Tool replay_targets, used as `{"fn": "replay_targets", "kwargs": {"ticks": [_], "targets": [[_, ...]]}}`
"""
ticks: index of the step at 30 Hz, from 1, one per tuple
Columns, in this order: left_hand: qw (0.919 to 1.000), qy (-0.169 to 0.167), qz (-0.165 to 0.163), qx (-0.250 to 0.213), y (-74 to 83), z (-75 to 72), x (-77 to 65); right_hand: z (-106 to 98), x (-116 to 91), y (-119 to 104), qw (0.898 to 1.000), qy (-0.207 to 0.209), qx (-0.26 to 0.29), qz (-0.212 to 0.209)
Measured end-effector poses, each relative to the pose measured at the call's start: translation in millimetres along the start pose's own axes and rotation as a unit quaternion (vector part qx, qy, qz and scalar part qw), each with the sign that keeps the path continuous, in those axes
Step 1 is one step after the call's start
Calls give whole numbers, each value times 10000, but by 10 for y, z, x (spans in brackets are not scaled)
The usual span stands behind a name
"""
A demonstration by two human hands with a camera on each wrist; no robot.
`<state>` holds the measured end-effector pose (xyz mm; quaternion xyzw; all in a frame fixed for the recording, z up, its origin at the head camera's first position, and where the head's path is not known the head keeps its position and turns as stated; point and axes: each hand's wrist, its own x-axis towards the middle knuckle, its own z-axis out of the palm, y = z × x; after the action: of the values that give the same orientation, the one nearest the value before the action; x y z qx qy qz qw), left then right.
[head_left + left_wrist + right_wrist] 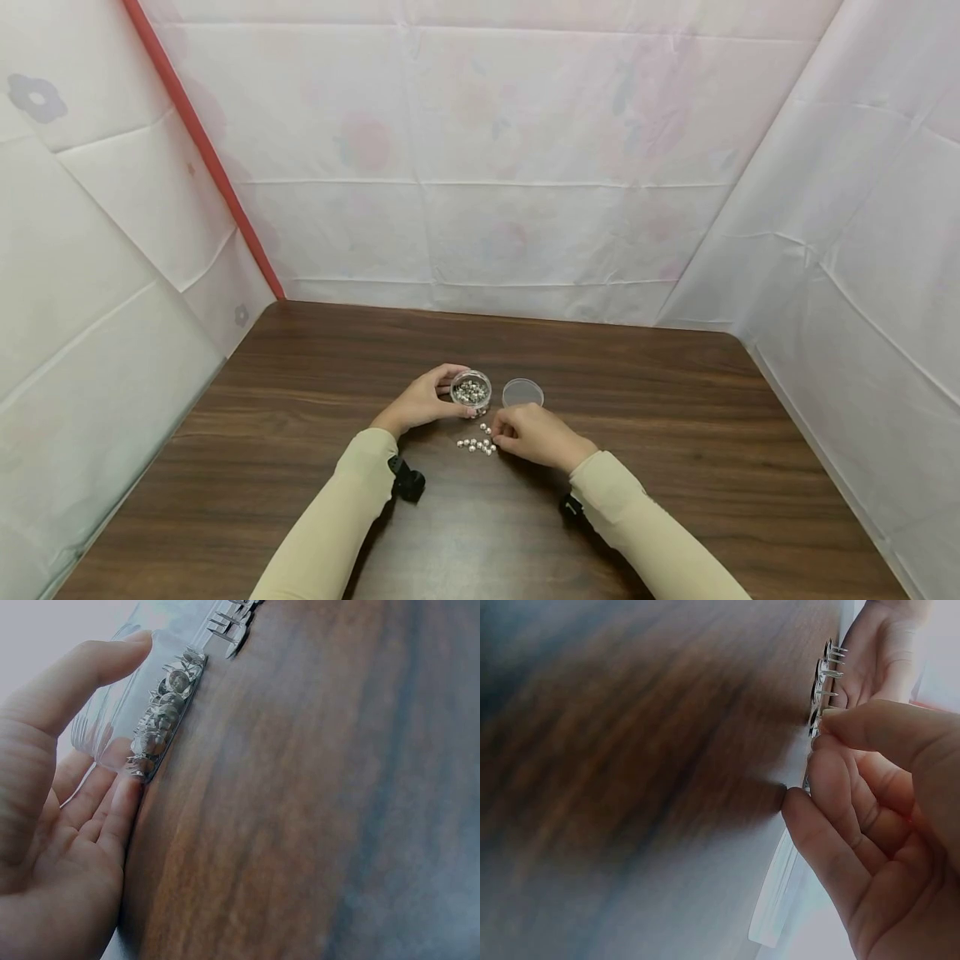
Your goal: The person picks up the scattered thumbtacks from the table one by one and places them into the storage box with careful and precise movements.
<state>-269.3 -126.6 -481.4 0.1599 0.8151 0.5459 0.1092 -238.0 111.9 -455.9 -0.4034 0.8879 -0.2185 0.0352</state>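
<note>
My left hand (422,400) curls round a clear round plastic tub (471,389), thumb on the near side and fingers behind it. Silver thumbtacks (161,720) cover the tub's bottom, as the left wrist view shows. More thumbtacks (472,444) lie loose on the table in front of the tub, points up. Among these, my right hand (536,433) is low at the tabletop, thumb and forefinger pinching a thumbtack mostly hidden by the fingertips. Its other fingers are bent, one fingertip touching the wood.
A clear round lid (522,392) lies flat to the right of the tub, just behind the right hand. The dark wooden table (637,383) is bordered by pale floral curtains (510,167) at the back and both sides.
</note>
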Motion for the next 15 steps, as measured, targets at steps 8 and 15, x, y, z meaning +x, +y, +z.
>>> {"fn": "replay_targets", "kwargs": {"ticks": [8, 15], "targets": [[9998, 135, -35, 109, -80, 13, 32, -3, 0, 0, 9999, -52, 11, 109], [9999, 141, -21, 58, -72, 12, 28, -6, 10, 23, 9998, -18, 201, -11]]}}
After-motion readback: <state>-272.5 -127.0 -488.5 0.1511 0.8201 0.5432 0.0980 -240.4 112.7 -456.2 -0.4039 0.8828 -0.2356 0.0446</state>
